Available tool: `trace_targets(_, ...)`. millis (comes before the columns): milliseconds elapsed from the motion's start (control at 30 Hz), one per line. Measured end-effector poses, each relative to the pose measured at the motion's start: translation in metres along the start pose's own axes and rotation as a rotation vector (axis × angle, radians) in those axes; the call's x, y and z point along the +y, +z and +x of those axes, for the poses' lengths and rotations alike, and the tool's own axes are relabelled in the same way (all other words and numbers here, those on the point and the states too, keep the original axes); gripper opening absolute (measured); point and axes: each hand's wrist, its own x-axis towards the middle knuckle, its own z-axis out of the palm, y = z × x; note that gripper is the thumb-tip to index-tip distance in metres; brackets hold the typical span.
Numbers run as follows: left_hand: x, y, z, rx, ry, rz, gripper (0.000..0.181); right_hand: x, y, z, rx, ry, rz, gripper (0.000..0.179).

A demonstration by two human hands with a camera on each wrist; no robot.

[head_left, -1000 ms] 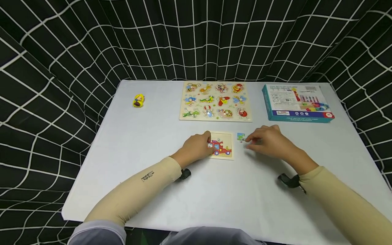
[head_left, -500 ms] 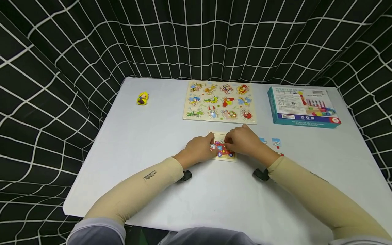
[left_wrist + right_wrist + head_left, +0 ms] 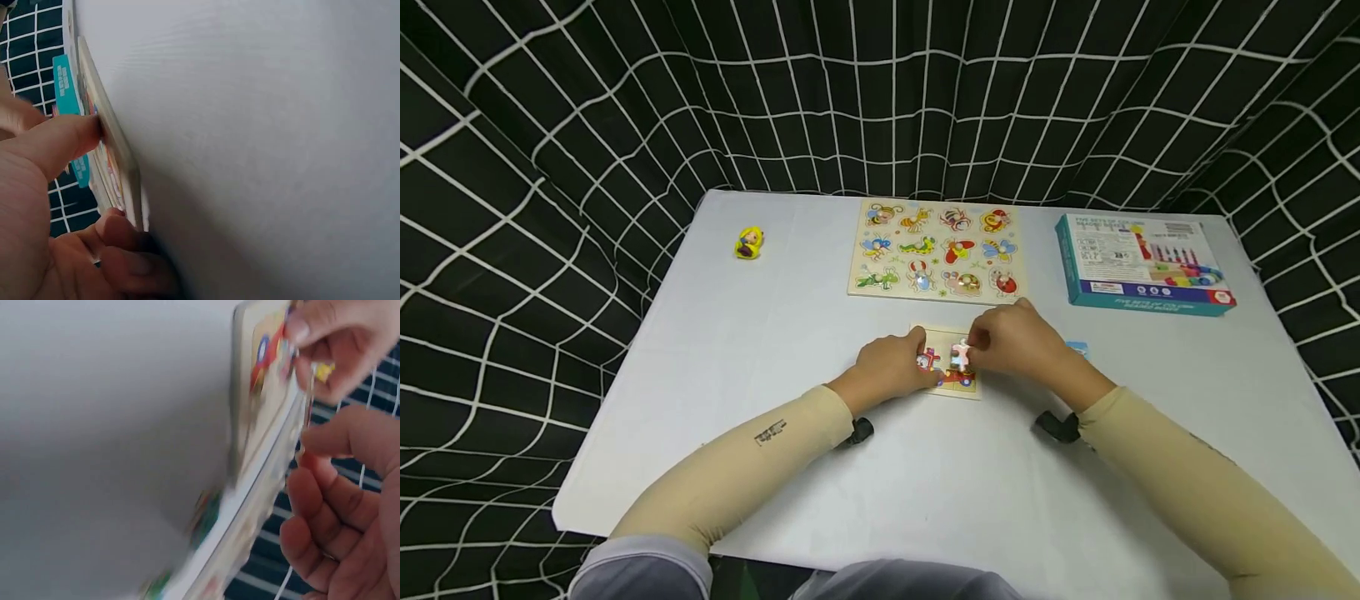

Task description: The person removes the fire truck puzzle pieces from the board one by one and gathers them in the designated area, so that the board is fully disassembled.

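In the head view, a small wooden jigsaw board with a red vehicle picture lies near the table's middle. My left hand holds its left side, the thumb pressing on its face and the fingers at its edge, as the left wrist view shows. Over the board, my right hand pinches a jigsaw piece between thumb and fingertips. From the right wrist camera, that piece appears edge-on. Part of the picture is hidden under the left thumb and the held piece.
A loose blue jigsaw piece shows beyond the right wrist. Behind the small board lies a larger insect peg puzzle. At the back right is a teal-edged box; a yellow figurine stands back left. Black netted curtain surrounds the table.
My right hand has moved left from the loose pieces to the board, then slightly back right. A piece now shows in its fingertips. My left hand stays at the board.
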Motion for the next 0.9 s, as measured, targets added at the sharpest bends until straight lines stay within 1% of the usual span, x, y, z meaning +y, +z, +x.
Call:
trace_targets(200,0.001,-0.004,0.000,-0.051,0.012,0.030,0.050,0.033,-0.012,-0.041,-0.060,0.103,0.033,0.014)
trace_targets(300,0.000,-0.005,-0.001,-0.064,0.009,0.026,0.050,0.048,-0.015,-0.060,-0.094,0.135,0.052,0.014)
trace_targets(400,-0.002,-0.005,0.000,-0.066,0.003,0.018,0.051,0.058,-0.015,-0.073,-0.117,0.151,0.099,0.014)
trace_targets(567,-0.003,-0.002,0.002,-0.052,-0.006,-0.011,0.049,0.068,-0.012,-0.085,-0.130,0.151,0.165,0.013)
trace_targets(667,-0.003,0.000,0.003,-0.043,0.006,-0.026,0.045,0.073,-0.009,-0.090,-0.123,0.148,0.171,0.012)
trace_targets(800,-0.003,0.002,0.000,-0.040,0.017,-0.033,0.039,0.076,-0.006,-0.092,-0.115,0.142,0.169,0.012)
trace_targets(900,-0.001,0.000,-0.003,-0.035,0.008,-0.031,0.035,0.074,-0.008,-0.089,-0.126,0.159,0.191,0.012)
